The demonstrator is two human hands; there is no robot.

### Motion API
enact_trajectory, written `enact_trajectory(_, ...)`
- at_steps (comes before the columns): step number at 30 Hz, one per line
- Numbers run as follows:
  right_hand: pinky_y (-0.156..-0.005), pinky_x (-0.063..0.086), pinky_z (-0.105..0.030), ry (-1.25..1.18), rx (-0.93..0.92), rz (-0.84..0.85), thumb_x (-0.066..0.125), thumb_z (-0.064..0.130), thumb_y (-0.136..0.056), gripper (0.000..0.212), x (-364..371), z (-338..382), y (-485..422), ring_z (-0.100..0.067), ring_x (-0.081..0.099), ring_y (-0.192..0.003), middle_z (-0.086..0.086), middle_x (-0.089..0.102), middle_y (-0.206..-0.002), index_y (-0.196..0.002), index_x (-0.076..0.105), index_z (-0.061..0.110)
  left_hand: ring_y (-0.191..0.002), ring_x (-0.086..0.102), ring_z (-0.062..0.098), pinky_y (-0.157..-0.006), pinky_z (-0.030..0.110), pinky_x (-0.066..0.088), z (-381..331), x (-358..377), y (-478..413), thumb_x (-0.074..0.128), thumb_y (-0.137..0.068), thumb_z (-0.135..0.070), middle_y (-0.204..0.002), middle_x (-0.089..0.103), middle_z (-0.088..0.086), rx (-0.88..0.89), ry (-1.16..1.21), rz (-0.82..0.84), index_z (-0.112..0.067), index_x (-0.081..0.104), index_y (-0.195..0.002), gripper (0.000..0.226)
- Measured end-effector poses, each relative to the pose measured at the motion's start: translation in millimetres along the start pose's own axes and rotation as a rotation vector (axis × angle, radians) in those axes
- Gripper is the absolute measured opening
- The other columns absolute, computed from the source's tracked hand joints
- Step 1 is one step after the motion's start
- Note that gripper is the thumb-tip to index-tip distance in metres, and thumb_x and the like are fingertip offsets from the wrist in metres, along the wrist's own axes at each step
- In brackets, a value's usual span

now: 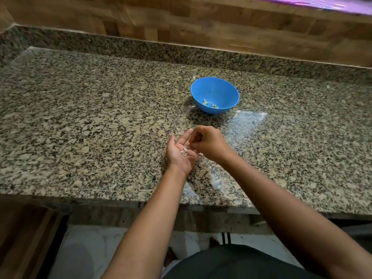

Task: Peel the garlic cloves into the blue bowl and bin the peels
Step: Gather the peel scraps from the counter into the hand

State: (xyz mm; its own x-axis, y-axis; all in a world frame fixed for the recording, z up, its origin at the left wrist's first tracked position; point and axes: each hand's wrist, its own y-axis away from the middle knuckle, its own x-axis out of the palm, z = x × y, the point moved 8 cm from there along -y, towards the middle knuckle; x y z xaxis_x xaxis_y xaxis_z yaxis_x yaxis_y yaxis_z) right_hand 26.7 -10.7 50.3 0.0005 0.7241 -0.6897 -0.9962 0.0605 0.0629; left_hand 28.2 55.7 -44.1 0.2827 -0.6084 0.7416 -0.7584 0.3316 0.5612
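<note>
Two jobs: gather, then bin

Just below frame centre, the left hand [180,153] lies palm up with fingers loosely straight, cupping pale peels [184,152]. The right hand [207,142], fingers bunched, pinches at the peels. Peeled garlic cloves [210,104] sit in the blue bowl [213,88], above centre on the granite counter [80,117]. Best keep the palm level and cupped, dropping scraps over its middle; no bin shows in view

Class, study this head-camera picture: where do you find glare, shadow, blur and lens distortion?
Head view: pale glare patches lie on the granite countertop below-right of the blue bowl; the bowl's shadow falls to its left; the wooden wall at the top is smeared with blur and a purple streak; the counter's back edge bows, a wide-angle effect.
</note>
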Motion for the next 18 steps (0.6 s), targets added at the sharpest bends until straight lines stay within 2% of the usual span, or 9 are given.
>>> enact_trajectory(2, -0.067, 0.053, -0.02, -0.043, 0.01, -0.038, 0.07, 0.001, -0.079, 0.01, -8, -5, -1, -0.009, 0.062, -0.072, -0.001, 0.067, -0.081, -0.087, 0.068, 0.006, -0.068, 0.059, 0.013, -0.043, 0.015, 0.038, -2, 1, -3, 0.025, -0.099, -0.047, -0.092, 0.071, 0.014, 0.019, 0.021, 0.004, -0.004, 0.061, -0.106, 0.057)
enact_trajectory(4, -0.08, 0.054, -0.026, -0.066, 0.041, -0.093, 0.063, 0.006, -0.086, 0.016, -16, -18, 5, -0.012, 0.064, -0.085, -0.004, 0.069, -0.097, -0.101, 0.069, 0.005, -0.087, 0.066, 0.024, -0.069, 0.025, 0.054, -9, 1, -5, 0.025, -0.1, -0.043, -0.105, 0.066, 0.02, 0.056, 0.078, 0.009, 0.002, 0.057, -0.113, 0.057)
enact_trajectory(6, -0.091, 0.051, -0.027, -0.016, 0.078, -0.068, 0.057, 0.013, -0.091, 0.025, -15, -34, 18, -0.014, 0.063, -0.099, -0.006, 0.066, -0.114, -0.115, 0.064, 0.007, -0.103, 0.063, 0.032, -0.091, 0.037, 0.05, -17, 3, -6, 0.025, -0.101, -0.043, -0.111, 0.063, 0.024, 0.087, 0.122, 0.025, 0.005, 0.055, -0.115, 0.058)
enact_trajectory(9, -0.098, 0.038, -0.021, 0.158, 0.105, 0.06, 0.05, 0.026, -0.095, 0.039, 3, -56, 41, -0.013, 0.055, -0.116, -0.004, 0.055, -0.132, -0.132, 0.05, 0.015, -0.107, 0.061, 0.034, -0.097, 0.039, 0.046, -27, 3, -10, 0.024, -0.101, -0.042, -0.11, 0.062, 0.024, 0.113, 0.139, 0.032, 0.006, 0.055, -0.113, 0.058)
enact_trajectory(10, -0.103, 0.031, -0.021, 0.236, 0.083, 0.091, 0.046, 0.031, -0.096, 0.045, 10, -59, 47, -0.014, 0.046, -0.126, -0.003, 0.047, -0.14, -0.138, 0.042, 0.017, -0.109, 0.06, 0.034, -0.099, 0.039, 0.046, -28, 3, -12, 0.024, -0.101, -0.041, -0.11, 0.062, 0.024, 0.116, 0.145, 0.032, 0.006, 0.055, -0.112, 0.058)
enact_trajectory(12, -0.113, 0.008, -0.024, 0.433, 0.021, 0.158, 0.033, 0.044, -0.098, 0.059, 26, -64, 57, -0.014, 0.012, -0.143, -0.001, 0.015, -0.155, -0.149, 0.016, 0.018, -0.113, 0.058, 0.035, -0.101, 0.04, 0.044, -29, 4, -14, 0.025, -0.101, -0.041, -0.11, 0.062, 0.024, 0.12, 0.155, 0.037, 0.006, 0.056, -0.11, 0.056)
enact_trajectory(14, -0.112, -0.011, -0.027, 0.596, 0.009, 0.21, 0.016, 0.053, -0.098, 0.067, 41, -71, 62, -0.013, -0.017, -0.141, -0.002, -0.016, -0.154, -0.149, -0.008, 0.016, -0.112, 0.058, 0.036, -0.102, 0.041, 0.043, -29, 3, -16, 0.026, -0.101, -0.04, -0.111, 0.062, 0.025, 0.119, 0.165, 0.05, 0.006, 0.056, -0.109, 0.056)
enact_trajectory(16, -0.113, -0.015, -0.031, 0.651, 0.027, 0.219, 0.008, 0.056, -0.095, 0.07, 50, -77, 57, -0.015, -0.026, -0.139, -0.002, -0.027, -0.151, -0.146, -0.017, 0.015, -0.106, 0.06, 0.035, -0.102, 0.042, 0.043, -30, 2, -18, 0.027, -0.101, -0.039, -0.11, 0.063, 0.025, 0.122, 0.177, 0.056, 0.006, 0.057, -0.108, 0.055)
enact_trajectory(18, -0.115, -0.013, -0.036, 0.673, 0.02, 0.209, 0.006, 0.058, -0.094, 0.072, 53, -75, 40, -0.017, -0.024, -0.14, -0.004, -0.026, -0.152, -0.146, -0.018, 0.013, -0.104, 0.062, 0.035, -0.1, 0.041, 0.045, -30, 0, -18, 0.029, -0.1, -0.039, -0.111, 0.063, 0.025, 0.12, 0.183, 0.057, 0.006, 0.058, -0.107, 0.054)
